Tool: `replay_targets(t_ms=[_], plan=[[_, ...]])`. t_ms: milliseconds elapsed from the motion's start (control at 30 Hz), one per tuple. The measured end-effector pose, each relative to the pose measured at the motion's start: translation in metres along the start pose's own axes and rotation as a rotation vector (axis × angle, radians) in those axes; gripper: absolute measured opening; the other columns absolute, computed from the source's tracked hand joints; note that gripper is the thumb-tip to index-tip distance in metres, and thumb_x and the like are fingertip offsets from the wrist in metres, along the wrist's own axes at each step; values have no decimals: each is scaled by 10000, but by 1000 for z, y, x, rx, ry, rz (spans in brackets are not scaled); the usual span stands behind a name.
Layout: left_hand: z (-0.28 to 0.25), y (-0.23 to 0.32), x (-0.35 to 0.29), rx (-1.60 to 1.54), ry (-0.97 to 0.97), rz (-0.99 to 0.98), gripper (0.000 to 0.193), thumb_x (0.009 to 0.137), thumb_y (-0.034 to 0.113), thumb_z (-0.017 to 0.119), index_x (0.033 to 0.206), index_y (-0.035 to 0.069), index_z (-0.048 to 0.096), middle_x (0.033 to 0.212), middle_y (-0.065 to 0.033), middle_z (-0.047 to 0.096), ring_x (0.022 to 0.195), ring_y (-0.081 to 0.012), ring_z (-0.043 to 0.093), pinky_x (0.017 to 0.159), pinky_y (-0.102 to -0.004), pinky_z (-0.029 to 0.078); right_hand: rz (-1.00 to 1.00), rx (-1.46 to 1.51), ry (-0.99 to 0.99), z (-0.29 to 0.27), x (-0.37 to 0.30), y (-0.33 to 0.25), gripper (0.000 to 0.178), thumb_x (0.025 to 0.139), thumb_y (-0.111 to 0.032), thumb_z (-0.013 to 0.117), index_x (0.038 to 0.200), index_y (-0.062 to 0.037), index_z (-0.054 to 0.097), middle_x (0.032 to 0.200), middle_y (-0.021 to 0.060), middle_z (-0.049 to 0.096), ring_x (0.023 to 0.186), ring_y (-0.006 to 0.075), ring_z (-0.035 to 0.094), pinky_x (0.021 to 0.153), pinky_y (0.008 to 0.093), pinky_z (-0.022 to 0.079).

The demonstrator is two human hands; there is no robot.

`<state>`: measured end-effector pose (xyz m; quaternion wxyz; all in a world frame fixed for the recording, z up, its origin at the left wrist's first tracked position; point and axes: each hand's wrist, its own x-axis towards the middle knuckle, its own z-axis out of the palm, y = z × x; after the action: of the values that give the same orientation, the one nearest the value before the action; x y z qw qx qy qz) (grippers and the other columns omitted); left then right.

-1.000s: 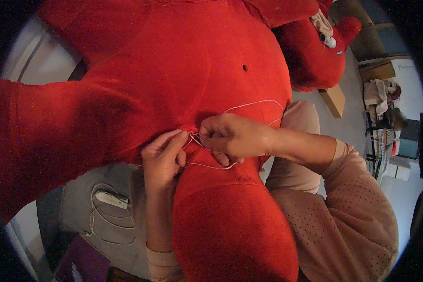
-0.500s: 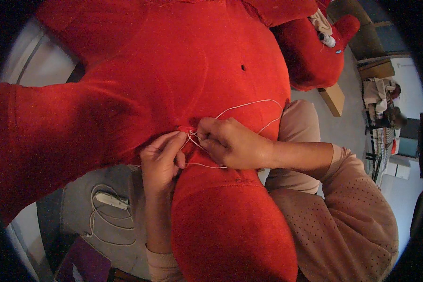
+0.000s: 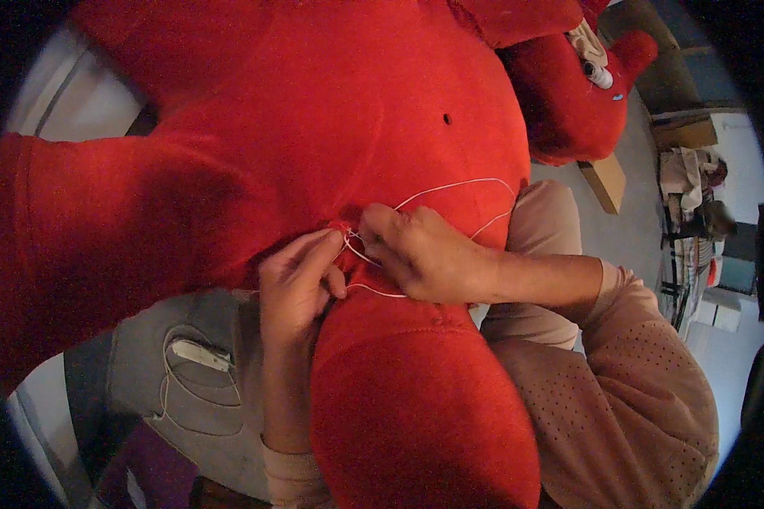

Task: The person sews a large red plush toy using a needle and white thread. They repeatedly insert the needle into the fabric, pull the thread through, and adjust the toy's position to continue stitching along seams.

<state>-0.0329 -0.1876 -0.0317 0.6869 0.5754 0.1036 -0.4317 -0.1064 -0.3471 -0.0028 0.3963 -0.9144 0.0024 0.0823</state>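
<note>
A large red stuffed plush figure (image 3: 424, 399) lies across my lap, its rounded limb pointing toward me. At a gathered seam between two parts, my left hand (image 3: 297, 284) pinches the red cloth with thumb and forefinger. Just right of it, my right hand (image 3: 437, 254) has its fingers curled closed on white thread (image 3: 463, 181). Small loops of the thread cross between both sets of fingertips, and a longer loop swings out over the plush on the right. Any needle is hidden in my fingers. A small dark hole (image 3: 447, 119) shows in the plush farther up.
Another red plush part (image 3: 560, 110) sits at the upper right, with a white spool (image 3: 599, 76) on it. A cardboard box (image 3: 603, 182) lies on the floor beyond my knee. At lower left, a white power strip (image 3: 202, 355) rests among its looped cord.
Both hands stay at the same seam, shifted very slightly right and up in view. The small thread loops between the fingertips have changed shape a little.
</note>
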Motion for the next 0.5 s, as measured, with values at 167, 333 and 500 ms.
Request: replay_targets(t_ms=[167,333,500], plan=[[-2,0,1,34,-25,-2,221,868,154,652,1011,-14,655,538,-25,559,381,-23,349,367,-199,189,-78,-109,53,5,11,4,87,839,-18,535,892,-6,467,653,201,518,635,431,560,509,475,396],[-4,1,0,6,-40,1,237,875,158,645,1034,-19,644,537,-31,560,380,-25,353,366,-196,192,-77,-70,-5,-9,13,2,85,817,-29,574,875,-5,516,679,194,565,642,402,586,533,436,444],[0,-2,-2,-83,-3,-18,256,879,158,642,1056,-27,634,531,-25,551,387,-30,371,371,-196,203,-126,-54,-43,-18,6,1,56,800,-18,581,844,-10,547,695,177,579,650,372,599,549,416,456]])
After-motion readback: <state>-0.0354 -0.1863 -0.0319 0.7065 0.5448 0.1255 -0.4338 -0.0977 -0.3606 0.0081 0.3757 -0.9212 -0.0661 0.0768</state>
